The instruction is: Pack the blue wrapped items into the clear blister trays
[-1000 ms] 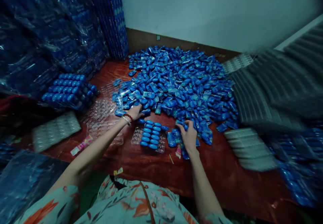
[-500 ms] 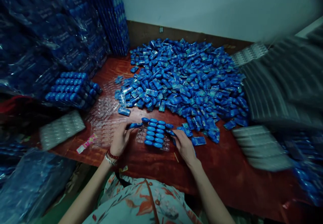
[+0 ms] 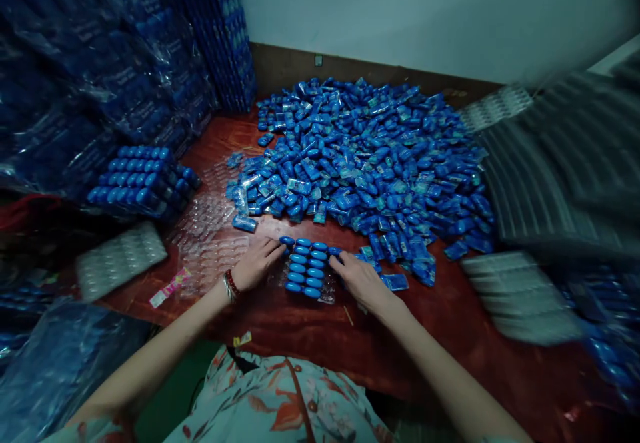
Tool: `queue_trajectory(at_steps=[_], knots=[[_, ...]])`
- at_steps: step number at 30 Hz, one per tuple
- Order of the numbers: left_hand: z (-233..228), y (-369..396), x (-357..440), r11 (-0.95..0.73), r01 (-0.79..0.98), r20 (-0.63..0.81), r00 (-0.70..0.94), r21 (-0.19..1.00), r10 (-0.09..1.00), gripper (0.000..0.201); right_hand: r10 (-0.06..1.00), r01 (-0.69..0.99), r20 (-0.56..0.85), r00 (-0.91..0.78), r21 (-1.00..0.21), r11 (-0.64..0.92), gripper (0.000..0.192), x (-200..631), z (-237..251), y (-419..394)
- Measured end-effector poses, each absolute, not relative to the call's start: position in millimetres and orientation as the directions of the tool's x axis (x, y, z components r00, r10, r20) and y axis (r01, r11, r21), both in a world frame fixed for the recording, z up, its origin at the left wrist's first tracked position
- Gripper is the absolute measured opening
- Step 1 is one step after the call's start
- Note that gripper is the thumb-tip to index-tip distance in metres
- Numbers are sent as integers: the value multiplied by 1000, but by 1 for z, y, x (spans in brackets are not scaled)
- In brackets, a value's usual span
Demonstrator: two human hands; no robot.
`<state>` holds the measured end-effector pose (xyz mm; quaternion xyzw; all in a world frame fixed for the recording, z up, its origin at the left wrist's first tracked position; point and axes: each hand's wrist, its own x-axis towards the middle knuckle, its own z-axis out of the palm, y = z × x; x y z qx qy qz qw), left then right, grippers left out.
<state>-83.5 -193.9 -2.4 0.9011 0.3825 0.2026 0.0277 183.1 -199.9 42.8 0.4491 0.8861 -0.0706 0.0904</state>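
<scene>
A clear plastic tray (image 3: pixel 327 291) lies on the red-brown table (image 3: pixel 400 343), partly filled with two rows of blue oval pieces (image 3: pixel 306 266). My left hand (image 3: pixel 256 263) rests at the tray's left edge, fingertips on a blue piece at the top left. My right hand (image 3: pixel 361 280) lies at the tray's right edge, fingers touching a blue piece there. Behind the tray spreads a large heap of loose blue pieces (image 3: pixel 360 163). Whether either hand pinches a piece is not clear.
A filled tray stack (image 3: pixel 143 176) stands at the left, with empty clear trays (image 3: pixel 207 230) and a white tray stack (image 3: pixel 120 260) beside it. Bagged blue stock (image 3: pixel 100 63) rises at the left. Grey tray stacks (image 3: pixel 560 176) fill the right side.
Both hands came back from the heap to the tray. The left hand brought a blue piece and now presses at the tray's top left; the right hand moved onto its right edge.
</scene>
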Motion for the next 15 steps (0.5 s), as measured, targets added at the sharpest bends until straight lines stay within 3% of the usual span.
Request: queue_trajectory(at_steps=[4, 7, 10, 13, 15], knots=[[-7, -184, -83, -736, 654, 320, 669, 174, 670, 34, 779, 813, -297, -552, 16, 582, 26, 173, 45, -196], [-7, -178, -81, -775, 609, 323, 709, 168, 627, 32, 822, 841, -212, -528, 1, 540, 32, 175, 34, -200], [-7, -175, -81, -776, 604, 317, 712, 181, 627, 32, 899, 875, 55, -435, -208, 437, 37, 188, 16, -214], [-9, -172, -79, -773, 599, 312, 708, 210, 634, 33, 948, 816, 305, -94, -522, 249, 34, 211, -3, -235], [-10, -169, -78, -772, 595, 299, 712, 224, 635, 32, 937, 748, 321, 140, -654, 113, 30, 228, -13, -248]])
